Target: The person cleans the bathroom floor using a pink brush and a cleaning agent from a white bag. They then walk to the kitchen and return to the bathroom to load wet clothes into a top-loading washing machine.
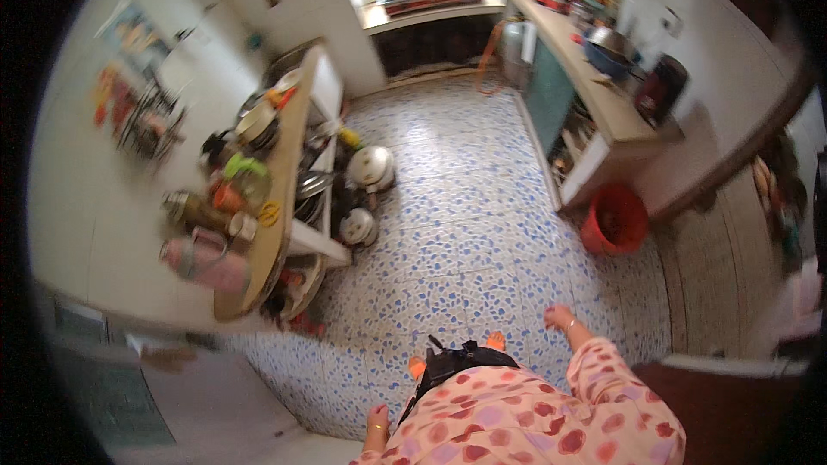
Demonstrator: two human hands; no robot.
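Observation:
My right hand (pixel 559 318) hangs over the patterned floor (pixel 444 198), with a bracelet at its wrist. Its fingers are loosely bent and a little apart, and nothing shows in them. Lower down, my left hand (pixel 377 418) is beside my hip, also with a band at the wrist. Its fingers are mostly turned out of sight. Neither hand touches anything I can make out. Between them is a black bag or pouch (pixel 452 363) at my waist. A red bucket (pixel 615 220) is the object nearest my right hand.
A crowded counter (pixel 291 164) curves along the left, holding a pink flask (pixel 207 265). White lidded pots (pixel 371 168) stand on the floor beside it. Along the right runs another counter (pixel 633 116) with a dark appliance (pixel 662 90). A gas cylinder (pixel 514 52) stands at the far end.

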